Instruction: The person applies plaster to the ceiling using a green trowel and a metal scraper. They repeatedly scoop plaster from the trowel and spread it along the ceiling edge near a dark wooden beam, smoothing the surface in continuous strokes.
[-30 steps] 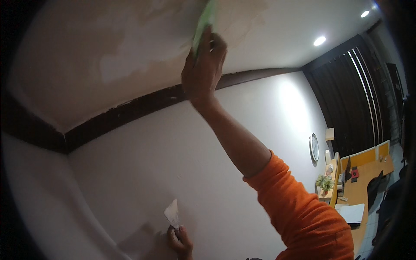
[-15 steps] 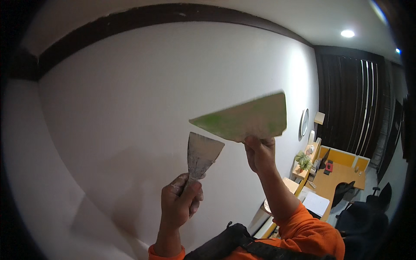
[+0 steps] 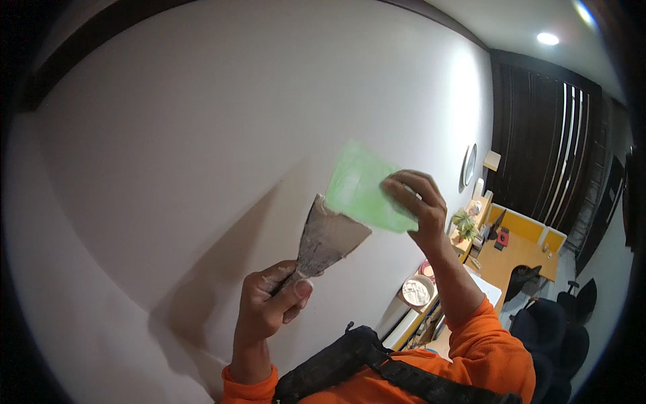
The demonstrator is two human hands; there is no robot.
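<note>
Forearms: both rise from the lower edge in orange sleeves [image 3: 488, 347], the right one bare from about the elbow and leaning up and to the left, the left one near upright and lower
Left hand [image 3: 272, 303]: closed round the handle of a scraper [image 3: 331, 239], thumb pressed along the near side, pale smears on the fingers
Right hand [image 3: 420, 198]: gripping a light green sheet [image 3: 363, 188] by its right side, fingers bent over the face and pointing left, slightly blurred; thumb hard to make out
Scraper edge: broad end up and to the right, slanting down to the right, pale paste [image 3: 346, 229] over the blade
Sheet edge: lower left corner right by the top of the blade; whether they touch, cannot tell
Open room: plain white wall [image 3: 188, 135] spreads behind and to the left of both tools, with a long shadow across it; a dark trim strip [image 3: 121, 32] borders its top
Near the right forearm: a bowl of white paste [image 3: 416, 291] just to its left, a potted plant [image 3: 464, 223] just above and beyond
In the way: a black strap [image 3: 336, 363] crosses the chest below the hands
Farther right: a desk [image 3: 501, 260] with a yellow partition [image 3: 521, 225], black chairs [image 3: 545, 323], a round clock [image 3: 470, 165] on the wall
</note>
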